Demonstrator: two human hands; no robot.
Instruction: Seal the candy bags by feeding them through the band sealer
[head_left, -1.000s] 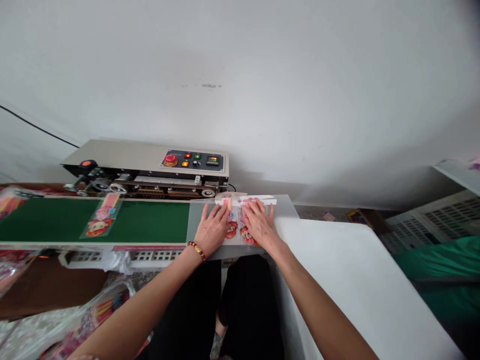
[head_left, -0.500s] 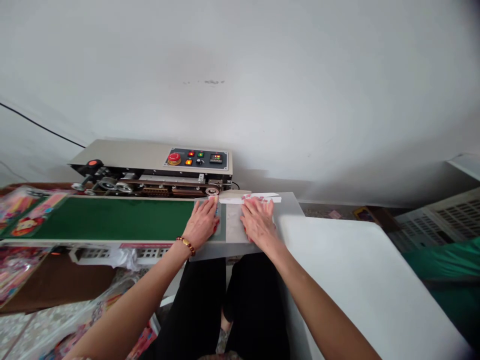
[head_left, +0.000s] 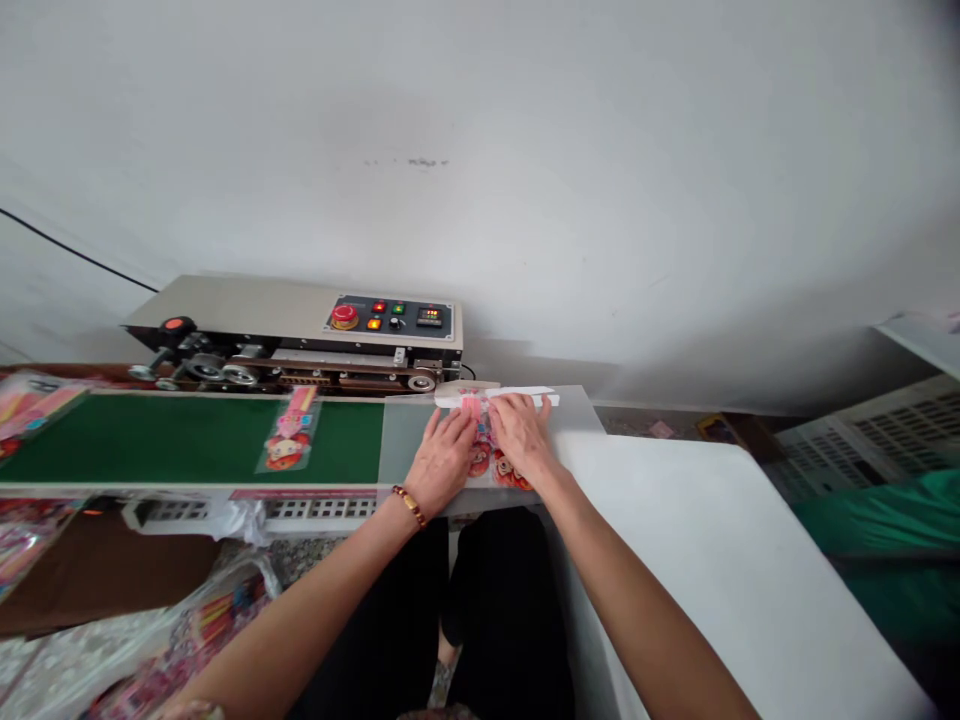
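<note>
Beyond black-trousered legs (head_left: 510, 600), the person's left hand (head_left: 439, 462) and right hand (head_left: 521, 437) lie palm-down, touching clear cartoon-figure packets (head_left: 480, 460) on a translucent sheet (head_left: 405, 440); whether either hand pinches one, I cannot tell. To the left, another packet (head_left: 289, 445) lies on a green belt (head_left: 180, 435). Behind stands a beige machine (head_left: 255, 315) with lit buttons, before a pale wall (head_left: 525, 180).

two hands (head_left: 441, 462), one bracelet (head_left: 409, 506), one machine (head_left: 255, 310), one red button (head_left: 345, 314) and at least four packets (head_left: 287, 446) show.
</note>
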